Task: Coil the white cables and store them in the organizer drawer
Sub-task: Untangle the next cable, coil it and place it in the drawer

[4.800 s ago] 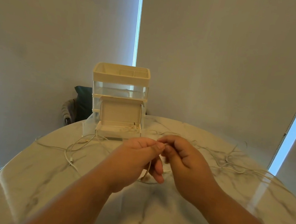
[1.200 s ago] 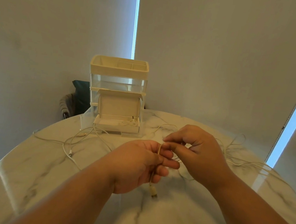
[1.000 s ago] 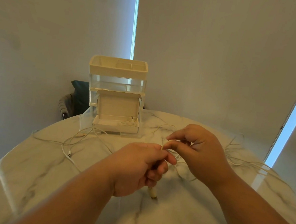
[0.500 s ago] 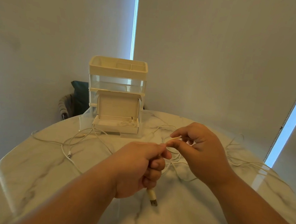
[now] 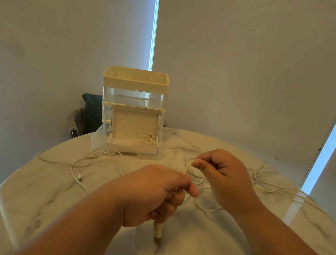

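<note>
1. Holding the white cable (image 5: 187, 167) in both hands, I had a short, straight span of it slanting up from the left hand (image 5: 156, 192) to the right hand (image 5: 227, 175). The right hand sat further from me and a little higher.
2. The cable's USB plug (image 5: 157, 233) stuck out of the bottom of the left fist and pointed down at the marble bench (image 5: 31, 196). I could not tell whether it touched the surface.
3. Beyond the right hand's pinch, the cable dropped and looped over the bench below and between the hands. From there it seemed to run off to my right, towards the loose cables (image 5: 270, 188) lying there.
4. The left hand's fingers were curled in a fist round the cable just above the plug.
5. The right hand's thumb and forefinger pinched the cable, and its other fingers were folded into the palm with nothing in them that I could see.
6. I judged the next wrap to turn on that slant. The right hand would carry its length back round the left fist, drawing slack from the right side.
7. The organizer (image 5: 134, 94) stood straight ahead at the far edge. Its bottom drawer (image 5: 131, 149) was pulled out toward me, and thin white cable lay inside.
</note>
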Available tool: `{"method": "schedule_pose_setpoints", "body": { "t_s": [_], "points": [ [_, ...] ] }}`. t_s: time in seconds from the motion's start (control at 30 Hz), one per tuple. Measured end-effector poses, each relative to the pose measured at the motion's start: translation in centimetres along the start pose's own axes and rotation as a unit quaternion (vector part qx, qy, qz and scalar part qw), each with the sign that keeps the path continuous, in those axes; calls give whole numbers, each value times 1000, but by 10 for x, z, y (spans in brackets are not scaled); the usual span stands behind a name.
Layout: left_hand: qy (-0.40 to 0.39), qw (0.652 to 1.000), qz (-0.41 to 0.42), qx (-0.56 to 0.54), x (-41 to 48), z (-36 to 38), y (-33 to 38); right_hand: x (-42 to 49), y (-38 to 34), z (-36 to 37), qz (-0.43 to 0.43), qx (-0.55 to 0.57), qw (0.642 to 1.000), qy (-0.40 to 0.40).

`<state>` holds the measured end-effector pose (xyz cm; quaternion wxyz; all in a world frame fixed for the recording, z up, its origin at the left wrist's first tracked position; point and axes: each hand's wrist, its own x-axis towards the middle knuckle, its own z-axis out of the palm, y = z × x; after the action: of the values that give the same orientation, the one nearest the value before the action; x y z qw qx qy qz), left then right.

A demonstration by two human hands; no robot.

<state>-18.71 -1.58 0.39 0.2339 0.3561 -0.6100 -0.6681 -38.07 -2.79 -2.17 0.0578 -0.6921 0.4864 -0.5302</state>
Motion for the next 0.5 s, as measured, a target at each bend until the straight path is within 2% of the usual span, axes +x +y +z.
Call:
{"method": "schedule_pose_setpoints", "body": {
  "t_s": [0.17,0.3,0.43,0.5],
  "points": [
    [1,999,33,-4,0,0,1,2,2,-2,-20,-25,999,16],
    [-32,989,80,-124,1,-3,5,-2,2,10,-11,15,999,-45],
    [-50,949,133,-283,2,-8,6,-8,2,22,40,44,994,-92],
    [-46,934,155,-319,2,-9,6,-11,2,24,53,47,991,-112]
  ]
}}
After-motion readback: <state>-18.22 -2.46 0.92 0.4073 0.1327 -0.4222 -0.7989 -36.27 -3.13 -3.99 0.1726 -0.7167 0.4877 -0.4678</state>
